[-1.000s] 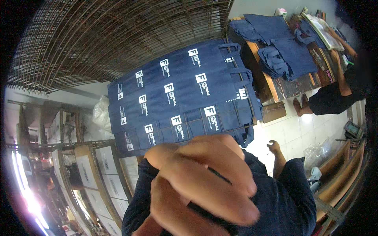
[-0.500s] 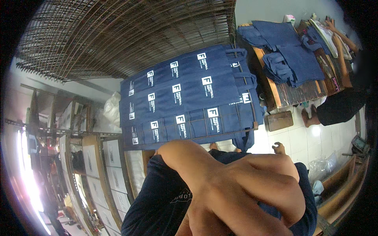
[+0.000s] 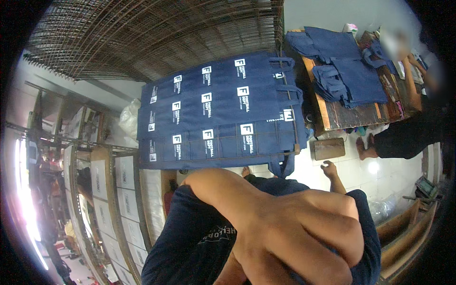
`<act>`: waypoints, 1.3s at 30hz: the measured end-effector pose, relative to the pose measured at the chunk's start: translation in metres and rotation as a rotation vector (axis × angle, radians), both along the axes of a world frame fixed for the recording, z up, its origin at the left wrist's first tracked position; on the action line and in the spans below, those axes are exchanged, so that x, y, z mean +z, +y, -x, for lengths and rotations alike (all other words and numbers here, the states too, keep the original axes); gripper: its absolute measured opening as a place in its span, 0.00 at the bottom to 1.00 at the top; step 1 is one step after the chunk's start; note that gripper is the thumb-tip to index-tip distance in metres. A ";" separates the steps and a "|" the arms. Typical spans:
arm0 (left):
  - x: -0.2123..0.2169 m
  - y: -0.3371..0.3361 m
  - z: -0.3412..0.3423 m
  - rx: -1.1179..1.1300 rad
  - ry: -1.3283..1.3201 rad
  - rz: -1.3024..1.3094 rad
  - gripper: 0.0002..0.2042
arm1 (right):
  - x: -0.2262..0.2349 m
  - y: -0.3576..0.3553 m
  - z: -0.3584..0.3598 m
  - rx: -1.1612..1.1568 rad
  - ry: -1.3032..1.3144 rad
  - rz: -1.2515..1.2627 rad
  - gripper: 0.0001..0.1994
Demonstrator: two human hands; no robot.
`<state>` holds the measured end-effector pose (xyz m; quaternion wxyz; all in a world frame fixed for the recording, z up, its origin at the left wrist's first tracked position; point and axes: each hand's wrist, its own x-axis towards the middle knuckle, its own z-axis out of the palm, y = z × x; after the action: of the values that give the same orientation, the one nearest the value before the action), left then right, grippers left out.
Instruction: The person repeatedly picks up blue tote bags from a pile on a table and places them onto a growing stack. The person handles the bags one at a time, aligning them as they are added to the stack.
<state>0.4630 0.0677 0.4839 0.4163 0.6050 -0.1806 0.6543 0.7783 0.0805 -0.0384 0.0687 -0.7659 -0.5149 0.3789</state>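
My left hand (image 3: 294,232) looms large close to the camera, its arm bent back from the left sleeve. The fingers are curled with bent knuckles; the fingertips and anything in them are hidden. My right hand (image 3: 328,169) hangs lower, beyond it, with fingers slightly bent and apart, holding nothing visible. In front of me, navy cloth bags (image 3: 192,118) with white prints lie in overlapping rows on a wire drying rack (image 3: 266,156). Their handles (image 3: 290,95) stick out on the right. Neither hand touches the bags.
Raised wire trays (image 3: 156,33) hang above the bags. On the right stands a wooden table (image 3: 342,116) with stacked navy bags (image 3: 354,78); another person's arm (image 3: 412,76) is beside it. Left are shelves with white-faced panels (image 3: 127,185). A wooden trough (image 3: 411,237) stands at lower right.
The view has shifted slightly, so the bags and rack sit a little further left. My right hand shows more of its forearm. My left hand stays curled near the camera.
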 end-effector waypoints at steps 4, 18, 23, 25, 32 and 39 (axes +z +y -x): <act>-0.042 0.016 0.013 -0.043 0.261 -0.038 0.36 | -0.031 -0.008 -0.007 -0.009 0.055 -0.046 0.20; -0.518 -0.133 0.255 1.451 1.648 0.613 0.18 | -0.043 -0.065 -0.027 -0.156 0.046 0.137 0.20; -0.539 -0.181 0.280 1.193 1.728 1.921 0.22 | -0.036 -0.023 -0.013 -0.203 0.027 -0.027 0.18; -0.541 -0.174 0.284 0.960 1.695 1.829 0.21 | -0.038 0.008 -0.010 -0.360 0.123 -0.170 0.17; -0.518 -0.119 0.274 0.846 1.805 1.473 0.22 | 0.013 0.137 -0.017 -0.776 0.488 -0.828 0.09; -0.486 -0.116 0.284 0.865 1.791 1.453 0.18 | 0.158 0.232 -0.042 -1.131 1.083 -0.755 0.18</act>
<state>0.1791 -0.0485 -0.0016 0.3822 0.4782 0.7897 0.0410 0.8201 0.3129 0.1195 0.7319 -0.5469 -0.0448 0.4040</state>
